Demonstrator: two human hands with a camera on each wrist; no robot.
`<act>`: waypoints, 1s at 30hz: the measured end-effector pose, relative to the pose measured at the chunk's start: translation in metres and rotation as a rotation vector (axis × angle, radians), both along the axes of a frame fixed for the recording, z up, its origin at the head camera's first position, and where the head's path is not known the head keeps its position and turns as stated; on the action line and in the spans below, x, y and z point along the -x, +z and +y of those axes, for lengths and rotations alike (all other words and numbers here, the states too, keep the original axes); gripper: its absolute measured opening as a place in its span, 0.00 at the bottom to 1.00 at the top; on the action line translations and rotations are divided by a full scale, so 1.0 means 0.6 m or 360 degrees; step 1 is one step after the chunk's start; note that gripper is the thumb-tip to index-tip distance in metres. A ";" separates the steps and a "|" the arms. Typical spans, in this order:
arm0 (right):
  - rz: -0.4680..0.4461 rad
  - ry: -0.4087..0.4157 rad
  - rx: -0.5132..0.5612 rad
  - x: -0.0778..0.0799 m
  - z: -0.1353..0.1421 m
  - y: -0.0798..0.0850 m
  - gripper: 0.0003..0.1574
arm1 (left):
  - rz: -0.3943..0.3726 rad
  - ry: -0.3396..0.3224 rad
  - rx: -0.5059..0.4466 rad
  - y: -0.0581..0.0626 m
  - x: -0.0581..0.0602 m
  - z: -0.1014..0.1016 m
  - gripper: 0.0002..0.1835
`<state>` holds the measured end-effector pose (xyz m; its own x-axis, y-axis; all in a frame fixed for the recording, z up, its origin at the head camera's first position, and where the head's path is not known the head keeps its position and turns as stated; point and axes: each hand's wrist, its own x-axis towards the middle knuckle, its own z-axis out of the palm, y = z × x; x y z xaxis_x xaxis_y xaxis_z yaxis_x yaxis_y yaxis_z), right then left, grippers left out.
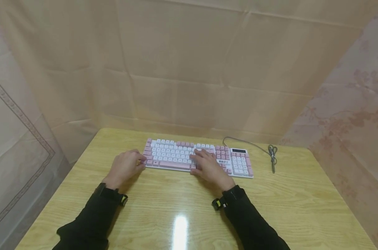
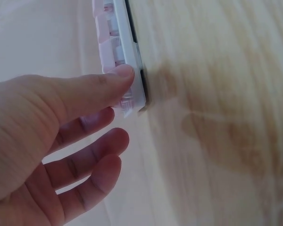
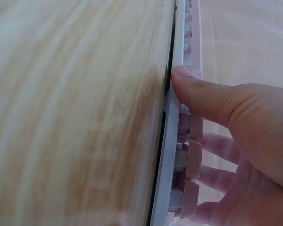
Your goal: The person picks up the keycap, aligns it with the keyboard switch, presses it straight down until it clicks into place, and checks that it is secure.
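Observation:
A pink and white keyboard [image 1: 173, 164] lies flat on the table, its number pad at the right end. My left hand [image 1: 125, 167] is at its front left corner. In the left wrist view the thumb [image 2: 120, 74] presses the front edge and the index finger curls in behind the corner, pinching it; the other fingers hang loosely bent, apart from it. Over the middle right keys, my right hand [image 1: 209, 167] lies with fingers spread. Its thumb [image 3: 184, 77] touches the front edge in the right wrist view, while the other fingers reach over the keys, their tips partly hidden.
From the keyboard's back edge a grey cable [image 1: 246, 141] runs right to a tied cable bundle [image 1: 272, 156] on the wooden table [image 1: 301, 201]. A beige cloth [image 1: 189, 69] hangs behind the table, with patterned cloths at both sides.

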<state>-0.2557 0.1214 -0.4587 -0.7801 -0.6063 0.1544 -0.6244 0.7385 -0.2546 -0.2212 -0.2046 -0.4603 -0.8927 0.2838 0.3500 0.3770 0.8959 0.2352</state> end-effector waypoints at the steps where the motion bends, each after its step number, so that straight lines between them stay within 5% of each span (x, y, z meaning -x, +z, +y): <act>1: 0.0004 0.0001 -0.0002 0.000 0.000 -0.001 0.40 | 0.0000 -0.0003 0.0002 0.000 0.000 -0.001 0.10; 18: 0.0021 0.0000 -0.0009 0.004 0.002 -0.008 0.40 | -0.0059 0.0020 -0.0098 0.005 0.000 -0.003 0.06; 30: 0.0017 0.0010 0.0002 0.003 0.001 -0.006 0.41 | 0.0036 -0.0049 0.0008 0.001 0.004 -0.001 0.04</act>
<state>-0.2575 0.1223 -0.4620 -0.7747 -0.6109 0.1634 -0.6315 0.7344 -0.2488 -0.2236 -0.2054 -0.4597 -0.8754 0.3128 0.3685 0.4096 0.8849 0.2217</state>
